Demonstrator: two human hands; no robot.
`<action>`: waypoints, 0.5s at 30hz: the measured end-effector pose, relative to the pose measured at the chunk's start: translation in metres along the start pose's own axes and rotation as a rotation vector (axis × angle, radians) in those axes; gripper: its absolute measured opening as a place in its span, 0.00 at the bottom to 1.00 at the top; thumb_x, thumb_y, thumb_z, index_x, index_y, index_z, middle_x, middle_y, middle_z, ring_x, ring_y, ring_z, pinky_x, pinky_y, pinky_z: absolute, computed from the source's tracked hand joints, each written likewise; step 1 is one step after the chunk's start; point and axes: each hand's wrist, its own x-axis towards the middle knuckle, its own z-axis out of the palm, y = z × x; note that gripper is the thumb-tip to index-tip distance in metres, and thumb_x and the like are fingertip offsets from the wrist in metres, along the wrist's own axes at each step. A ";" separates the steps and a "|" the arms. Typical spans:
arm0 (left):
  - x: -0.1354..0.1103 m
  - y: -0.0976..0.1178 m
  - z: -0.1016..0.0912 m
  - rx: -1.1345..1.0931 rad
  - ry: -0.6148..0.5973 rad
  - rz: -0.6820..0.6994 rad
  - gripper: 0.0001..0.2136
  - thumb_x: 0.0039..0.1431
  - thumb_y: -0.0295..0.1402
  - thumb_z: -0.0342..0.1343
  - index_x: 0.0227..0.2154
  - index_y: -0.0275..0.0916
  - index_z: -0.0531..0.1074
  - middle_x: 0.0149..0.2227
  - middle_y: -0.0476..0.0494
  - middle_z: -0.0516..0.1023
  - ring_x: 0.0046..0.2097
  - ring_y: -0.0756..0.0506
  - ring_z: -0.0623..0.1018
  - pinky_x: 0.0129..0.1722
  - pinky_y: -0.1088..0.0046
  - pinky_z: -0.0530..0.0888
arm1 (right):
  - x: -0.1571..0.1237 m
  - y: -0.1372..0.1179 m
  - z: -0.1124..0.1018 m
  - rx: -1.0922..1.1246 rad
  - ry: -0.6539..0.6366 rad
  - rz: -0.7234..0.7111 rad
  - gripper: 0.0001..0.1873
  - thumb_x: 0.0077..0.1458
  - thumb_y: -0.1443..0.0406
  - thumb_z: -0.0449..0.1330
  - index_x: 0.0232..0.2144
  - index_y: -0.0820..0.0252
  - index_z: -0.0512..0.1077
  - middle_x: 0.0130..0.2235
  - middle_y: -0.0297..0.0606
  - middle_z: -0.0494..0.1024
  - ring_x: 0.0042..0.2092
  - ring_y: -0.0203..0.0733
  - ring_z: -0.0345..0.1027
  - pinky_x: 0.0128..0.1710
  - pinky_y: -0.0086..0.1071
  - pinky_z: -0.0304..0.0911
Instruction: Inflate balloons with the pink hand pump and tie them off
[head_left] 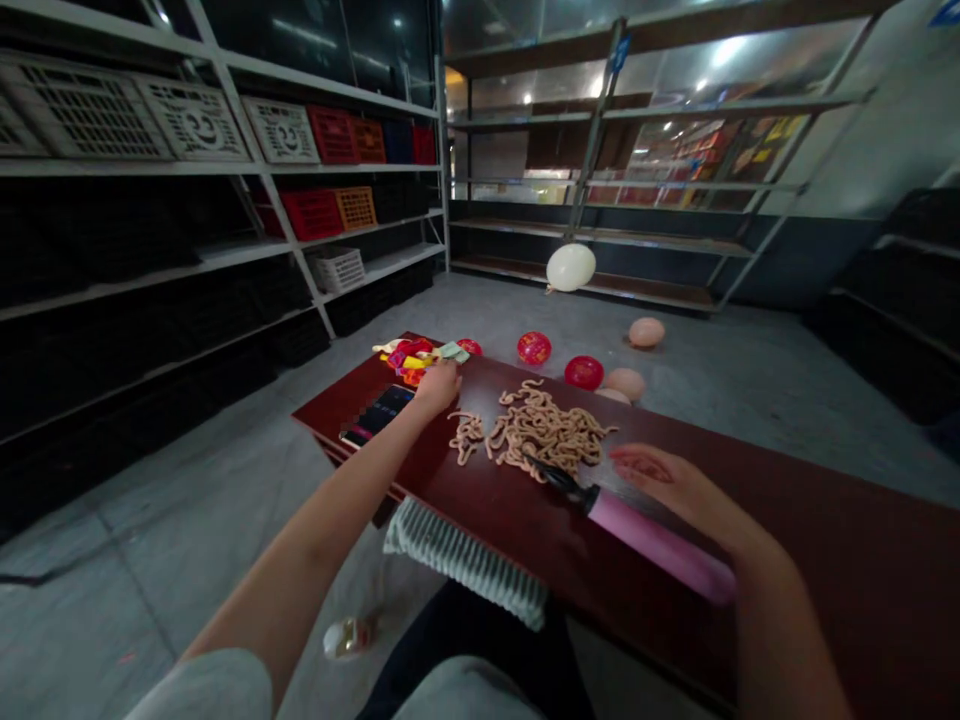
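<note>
My left hand [441,386] is at the near edge of a pile of deflated balloons [414,362] in red, yellow, pink and pale green. Its fingers look drawn together over the pile, but their tips are hidden. My right hand [646,468] has nothing in it, its fingers apart and slightly curved. Just below it lies a pink hand pump [660,540] with a black nozzle. The nozzle tip touches a heap of long tan twisted balloons [547,432], uninflated by their look. A smartphone [379,412] lies beside my left forearm.
Everything lies on a dark red table [810,500]. Past it, red balloons [534,348] and peach balloons [646,333] rest on the floor, and a white balloon [571,267] appears above it. Shelves with crates [341,134] stand left. A bottle-like object [347,638] lies below.
</note>
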 end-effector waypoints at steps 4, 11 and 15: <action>-0.022 -0.034 0.006 -0.012 0.030 -0.049 0.18 0.65 0.31 0.50 0.54 0.28 0.69 0.54 0.26 0.74 0.56 0.37 0.74 0.57 0.62 0.68 | -0.019 0.002 0.017 -0.226 0.011 0.068 0.26 0.49 0.46 0.60 0.44 0.55 0.77 0.47 0.44 0.81 0.46 0.52 0.75 0.50 0.45 0.68; -0.001 -0.048 0.007 -0.037 0.082 0.009 0.16 0.64 0.28 0.49 0.52 0.30 0.72 0.54 0.28 0.73 0.56 0.38 0.72 0.56 0.63 0.67 | -0.032 0.003 0.038 -0.486 0.015 0.130 0.33 0.42 0.50 0.65 0.50 0.57 0.75 0.52 0.48 0.78 0.50 0.57 0.74 0.53 0.43 0.67; 0.035 -0.055 -0.001 -0.036 0.156 0.025 0.18 0.63 0.23 0.46 0.52 0.32 0.73 0.54 0.30 0.73 0.57 0.39 0.70 0.59 0.64 0.65 | -0.034 0.006 0.042 -0.543 0.063 0.134 0.32 0.43 0.49 0.63 0.49 0.55 0.76 0.51 0.45 0.80 0.49 0.59 0.75 0.50 0.46 0.69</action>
